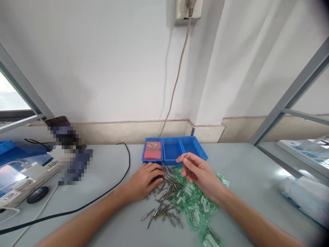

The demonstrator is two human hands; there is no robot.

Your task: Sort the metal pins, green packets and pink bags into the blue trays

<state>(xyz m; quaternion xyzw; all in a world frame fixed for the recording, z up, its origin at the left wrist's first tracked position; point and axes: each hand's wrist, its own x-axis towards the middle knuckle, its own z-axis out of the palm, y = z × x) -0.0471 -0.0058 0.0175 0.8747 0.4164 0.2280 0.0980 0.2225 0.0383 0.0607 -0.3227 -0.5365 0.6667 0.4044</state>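
My left hand (146,181) lies cupped on the table, fingers curled over part of a pile of small metal pins (164,211); dark pieces show between its thumb and forefinger. The pins are silver-grey, with brass-coloured ends on many. Raised just in front of the blue trays, my right hand (196,169) pinches one small brass-coloured metal pin between thumb and forefinger, its other fingers loosely bent. Beneath and beside that hand are green plastic bags (194,209) with more metal pieces inside.
Behind the hands stands a blue three-part tray (172,161); a red piece (151,153) with small pale objects fills its left compartment. A black cable (102,196) crosses the table at left, near a power strip (31,178) and a black mouse (37,195). A wrapped package (304,195) lies right.
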